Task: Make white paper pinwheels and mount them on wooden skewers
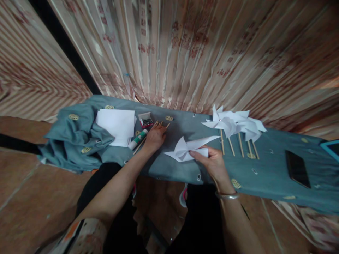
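My right hand (213, 163) pinches a white paper pinwheel (182, 151) between thumb and fingers, above the cloth near the front edge. Some of its blades are folded in, and one long flap points right. My left hand (156, 137) rests over several thin wooden sticks (167, 126), its fingers curled down on them; the palm hides most of their length. Just left of that hand lies a green and white glue stick (138, 139). Behind it stands an open small red box (146, 120) with dark little metal pieces inside.
A stack of white paper (116, 123) lies at the left beside bunched cloth (76, 130). Several finished pinwheels on sticks (235, 123) overlap at the right. Farther right are a dark phone (297, 168) and a blue-edged object (331, 148). A patterned curtain (169, 53) hangs behind the table.
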Motion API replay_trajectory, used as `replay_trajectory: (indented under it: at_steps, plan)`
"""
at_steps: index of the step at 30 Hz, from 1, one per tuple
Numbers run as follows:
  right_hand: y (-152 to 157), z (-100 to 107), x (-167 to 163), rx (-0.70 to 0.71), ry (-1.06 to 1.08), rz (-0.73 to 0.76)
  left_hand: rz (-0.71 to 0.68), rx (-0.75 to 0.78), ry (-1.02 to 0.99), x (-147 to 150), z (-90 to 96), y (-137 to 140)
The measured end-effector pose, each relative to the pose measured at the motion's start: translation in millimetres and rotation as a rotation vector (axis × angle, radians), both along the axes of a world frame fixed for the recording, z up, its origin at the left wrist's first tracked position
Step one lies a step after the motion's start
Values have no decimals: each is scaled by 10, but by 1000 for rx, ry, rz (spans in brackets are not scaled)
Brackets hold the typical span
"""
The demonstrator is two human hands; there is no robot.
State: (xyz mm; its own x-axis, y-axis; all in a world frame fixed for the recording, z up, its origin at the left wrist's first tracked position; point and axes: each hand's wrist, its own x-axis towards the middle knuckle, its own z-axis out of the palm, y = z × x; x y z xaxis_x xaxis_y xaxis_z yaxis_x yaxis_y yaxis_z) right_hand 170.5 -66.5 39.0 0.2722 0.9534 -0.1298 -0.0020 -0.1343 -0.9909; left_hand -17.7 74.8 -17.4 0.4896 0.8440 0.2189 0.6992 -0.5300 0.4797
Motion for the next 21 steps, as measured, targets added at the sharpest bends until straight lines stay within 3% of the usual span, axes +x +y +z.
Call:
replay_trajectory:
  at_steps: [5,8,12,15,21]
  plan:
    - [-53,12,-45,78,-153,50,76,-81,-85,24,-12,45]
    - [-72,40,-67,220,-309,46,94,-243,-405,58,43,-5]
    - [-88,85,-62,457,-600,5,4,-544,-858,76,221,-198]
    - [-106,133,-69,577,-736,-26,52,-723,-933,45,351,-370]
    - [-134,237,-145,666,-868,-21,83,-869,-975,-39,490,-570]
